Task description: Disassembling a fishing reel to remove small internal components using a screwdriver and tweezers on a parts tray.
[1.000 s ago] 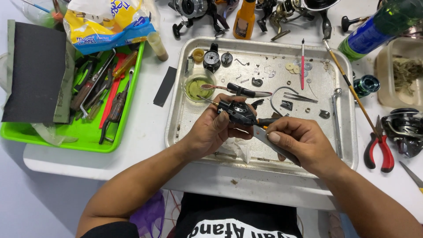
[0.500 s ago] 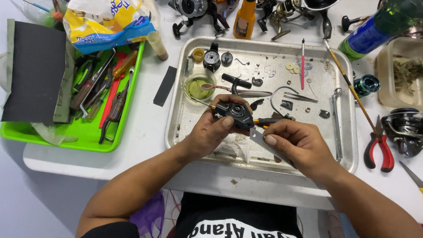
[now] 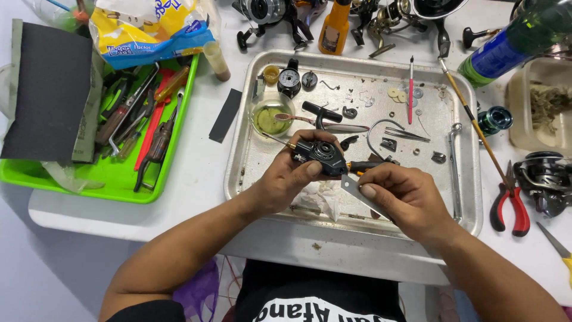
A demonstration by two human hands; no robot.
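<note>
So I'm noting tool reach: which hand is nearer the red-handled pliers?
Right. The right hand is over the tray's near right part, closer to the red-handled pliers lying outside it; the left hand, holding the black reel body, is farther left.

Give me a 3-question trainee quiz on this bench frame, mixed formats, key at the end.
1. True or false: the left hand holds the black reel body over the metal tray.
2. Multiple choice: the red-handled pliers lie
A. in the green tool tray
B. on the white table right of the metal tray
C. inside the metal tray
3. Fill in: the right hand pinches a flat grey ____ beside the reel body.

Key:
1. True
2. B
3. Blade-like tool; its exact kind cannot be told from this view.
</note>
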